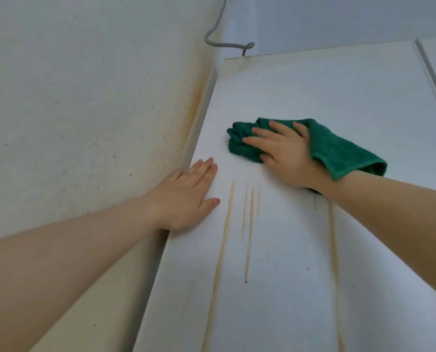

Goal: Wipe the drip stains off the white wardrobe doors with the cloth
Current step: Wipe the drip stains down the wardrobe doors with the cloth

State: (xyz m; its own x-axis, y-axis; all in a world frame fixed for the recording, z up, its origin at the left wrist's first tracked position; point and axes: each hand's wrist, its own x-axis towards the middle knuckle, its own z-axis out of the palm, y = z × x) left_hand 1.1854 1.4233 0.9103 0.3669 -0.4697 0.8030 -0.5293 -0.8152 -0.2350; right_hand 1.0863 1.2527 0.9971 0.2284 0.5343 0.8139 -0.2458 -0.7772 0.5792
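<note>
We are at the wiping step: our right hand [285,156] presses the green cloth [333,148] flat-fingered against the wardrobe door [338,92], our left hand [186,196] braces flat at 8 o'clock, and the next stroke should descend toward 7 o'clock over the drip stains [248,237].

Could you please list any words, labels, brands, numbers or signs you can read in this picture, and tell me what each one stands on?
There are none to read. The green cloth shows no tag or print, the white wardrobe door carries only yellowish drip stains, and the wall and grey cable bear no writing.
</note>
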